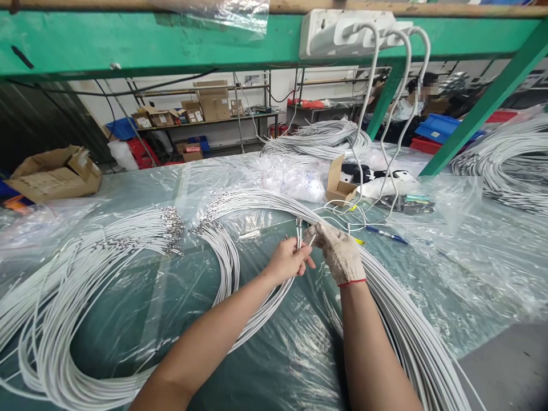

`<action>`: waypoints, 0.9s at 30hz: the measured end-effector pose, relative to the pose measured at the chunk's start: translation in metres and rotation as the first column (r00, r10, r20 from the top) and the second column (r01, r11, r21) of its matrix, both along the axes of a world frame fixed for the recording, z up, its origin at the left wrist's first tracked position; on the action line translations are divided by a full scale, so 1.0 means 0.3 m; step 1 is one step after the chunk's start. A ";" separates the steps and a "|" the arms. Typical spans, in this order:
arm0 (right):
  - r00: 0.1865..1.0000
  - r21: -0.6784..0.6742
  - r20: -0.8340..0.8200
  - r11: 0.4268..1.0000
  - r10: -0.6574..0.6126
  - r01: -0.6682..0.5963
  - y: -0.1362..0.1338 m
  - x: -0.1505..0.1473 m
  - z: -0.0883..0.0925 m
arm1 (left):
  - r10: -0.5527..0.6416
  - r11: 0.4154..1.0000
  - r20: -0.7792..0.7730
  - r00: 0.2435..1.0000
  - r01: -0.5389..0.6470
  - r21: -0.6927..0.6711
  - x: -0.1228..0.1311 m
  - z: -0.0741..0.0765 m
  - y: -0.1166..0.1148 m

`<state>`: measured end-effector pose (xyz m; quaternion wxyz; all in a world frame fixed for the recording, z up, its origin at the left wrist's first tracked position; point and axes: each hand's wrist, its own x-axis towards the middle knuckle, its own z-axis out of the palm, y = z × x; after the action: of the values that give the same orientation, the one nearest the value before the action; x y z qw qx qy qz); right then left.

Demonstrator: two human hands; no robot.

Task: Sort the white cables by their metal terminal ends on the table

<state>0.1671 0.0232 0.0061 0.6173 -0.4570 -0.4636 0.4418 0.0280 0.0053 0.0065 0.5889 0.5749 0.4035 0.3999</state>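
"Clear plastic sheeting covers the green surface [107,319]. What crosses above it?"

"Some green beam [149,51], running side to side."

"And the biggest things lying below?"

"White cable bundles. The right bundle [385,291] sweeps up from the near edge and bends left; the left bundle [64,342] curls toward the left edge. Another coil [317,140] sits by the far edge."

"Next down in size?"

"That white power strip [351,37] on the beam, then two hands."

"Doing what?"

"The left hand [289,260], bare, has its fingers closed around a few white cables [298,229], mid-surface. The right hand [338,248], in a knitted glove, pinches a white strand [313,238] just beside them; its fingertips are partly hidden."

"Anything smaller?"

"One small carton [340,185], toward the far edge, then a blue pen-like tool [387,234] nearer the right edge. Last, metal tips [298,220] standing above the left fingers."
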 end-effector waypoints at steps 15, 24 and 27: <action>0.972 0.007 0.094 0.976 -0.217 0.218 -0.001 0.039 0.009 | 0.027 0.999 -0.001 1.000 -0.027 -0.025 -0.005 -0.002 0.007; 0.940 0.017 0.339 0.999 -0.051 0.048 0.005 0.027 0.015 | 0.012 1.000 0.000 1.000 -0.012 -0.022 -0.003 -0.018 0.011; 0.937 0.003 0.349 1.000 -0.020 0.021 0.004 0.052 0.008 | -0.011 1.000 -0.023 1.000 0.010 -0.026 -0.001 -0.022 0.008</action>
<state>0.1826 0.0244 0.0084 0.5295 -0.5332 -0.5609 0.3473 0.0279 0.0078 0.0001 0.5936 0.5739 0.4123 0.3851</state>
